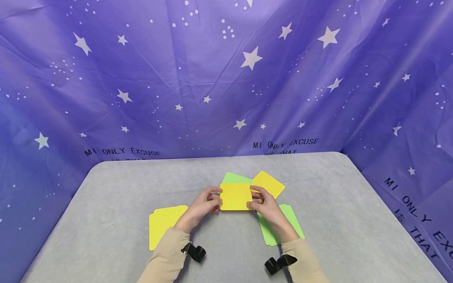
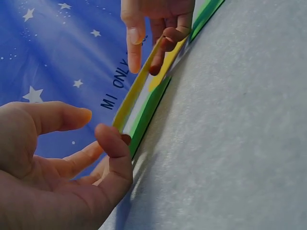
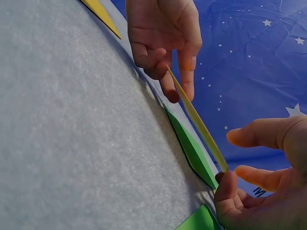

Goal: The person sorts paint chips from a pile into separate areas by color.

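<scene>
A yellow card (image 1: 236, 196) is held by both hands, just above the table. My left hand (image 1: 203, 205) pinches its left side and my right hand (image 1: 266, 206) its right side. Seen nearly edge-on in the left wrist view, the yellow card (image 2: 133, 98) stretches between the fingers of both hands; the right wrist view shows the same yellow card (image 3: 199, 125) as a thin strip. Behind it lies a green card (image 1: 236, 177), partly covered. Beside that, a turned yellow card (image 1: 270, 184) lies partly behind my right hand.
Slightly spread yellow cards (image 1: 163, 225) lie by my left forearm, which covers part of them. Under my right wrist lie overlapping green cards (image 1: 270, 232). The grey table (image 1: 116, 196) meets a purple star-printed curtain (image 1: 198, 78) at its back edge.
</scene>
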The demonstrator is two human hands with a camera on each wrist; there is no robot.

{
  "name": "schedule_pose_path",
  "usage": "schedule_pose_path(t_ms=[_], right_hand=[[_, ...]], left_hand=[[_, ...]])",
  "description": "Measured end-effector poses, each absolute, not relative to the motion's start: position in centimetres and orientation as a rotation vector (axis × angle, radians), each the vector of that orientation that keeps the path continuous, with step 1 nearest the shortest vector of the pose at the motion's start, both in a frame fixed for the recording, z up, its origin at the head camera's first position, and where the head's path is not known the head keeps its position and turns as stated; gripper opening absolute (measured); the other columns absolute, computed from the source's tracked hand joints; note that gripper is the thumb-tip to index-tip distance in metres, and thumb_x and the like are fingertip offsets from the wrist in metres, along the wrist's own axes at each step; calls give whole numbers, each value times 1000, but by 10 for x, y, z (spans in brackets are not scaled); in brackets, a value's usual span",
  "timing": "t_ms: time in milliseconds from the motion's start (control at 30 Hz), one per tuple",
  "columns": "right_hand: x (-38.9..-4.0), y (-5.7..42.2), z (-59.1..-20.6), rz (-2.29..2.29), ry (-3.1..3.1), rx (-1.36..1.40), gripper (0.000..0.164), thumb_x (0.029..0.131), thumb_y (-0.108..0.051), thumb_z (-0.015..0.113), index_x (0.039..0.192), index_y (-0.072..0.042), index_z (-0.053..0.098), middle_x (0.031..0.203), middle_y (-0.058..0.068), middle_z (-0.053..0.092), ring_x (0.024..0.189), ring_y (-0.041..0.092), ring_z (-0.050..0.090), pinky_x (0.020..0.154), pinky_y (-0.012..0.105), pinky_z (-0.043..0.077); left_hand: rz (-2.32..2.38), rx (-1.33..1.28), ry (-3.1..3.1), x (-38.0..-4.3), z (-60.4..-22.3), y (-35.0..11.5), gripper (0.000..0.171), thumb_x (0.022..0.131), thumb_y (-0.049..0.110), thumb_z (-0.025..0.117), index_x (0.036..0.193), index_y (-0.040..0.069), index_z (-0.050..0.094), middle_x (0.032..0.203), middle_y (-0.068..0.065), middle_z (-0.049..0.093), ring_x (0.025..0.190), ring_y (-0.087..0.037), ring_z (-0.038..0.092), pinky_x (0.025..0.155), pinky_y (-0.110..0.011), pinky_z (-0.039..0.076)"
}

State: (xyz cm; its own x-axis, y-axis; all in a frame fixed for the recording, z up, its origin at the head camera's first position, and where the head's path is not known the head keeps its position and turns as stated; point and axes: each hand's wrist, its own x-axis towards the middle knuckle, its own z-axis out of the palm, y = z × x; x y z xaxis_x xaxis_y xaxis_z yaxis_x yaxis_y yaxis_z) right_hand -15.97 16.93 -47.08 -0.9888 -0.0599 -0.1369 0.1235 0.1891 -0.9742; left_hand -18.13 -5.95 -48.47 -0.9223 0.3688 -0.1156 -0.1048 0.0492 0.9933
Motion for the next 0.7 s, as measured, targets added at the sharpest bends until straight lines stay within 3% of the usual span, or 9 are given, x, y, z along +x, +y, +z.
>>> schedule_pose_path(t_ms=[267, 567, 700], right_hand=[[-156, 172, -469, -1953, 2218, 0, 56, 83, 8, 65, 136, 6, 47, 105, 12, 45, 76, 15, 40, 65, 24, 44], [-153, 169, -471, -1952, 2147, -75, 59, 84, 5, 64, 139, 6, 43, 107, 16, 51, 69, 9, 44, 63, 22, 42], [-152, 164, -471, -1953, 2138, -105, 60, 83, 6, 64, 139, 7, 42, 100, 13, 52, 68, 9, 44, 61, 22, 41]], left_hand=[[1919, 314, 2012, -175, -485, -59, 46, 88, -2, 60, 131, -7, 44, 78, -2, 57, 63, -14, 50, 58, -25, 41], [1933, 279, 1994, -168, -488, -68, 48, 86, -5, 59, 132, -4, 46, 85, -1, 58, 72, -17, 59, 68, -28, 50], [1945, 262, 1971, -165, -488, -74, 50, 87, -5, 61, 134, -3, 45, 89, -4, 59, 77, -19, 59, 72, -31, 52]])
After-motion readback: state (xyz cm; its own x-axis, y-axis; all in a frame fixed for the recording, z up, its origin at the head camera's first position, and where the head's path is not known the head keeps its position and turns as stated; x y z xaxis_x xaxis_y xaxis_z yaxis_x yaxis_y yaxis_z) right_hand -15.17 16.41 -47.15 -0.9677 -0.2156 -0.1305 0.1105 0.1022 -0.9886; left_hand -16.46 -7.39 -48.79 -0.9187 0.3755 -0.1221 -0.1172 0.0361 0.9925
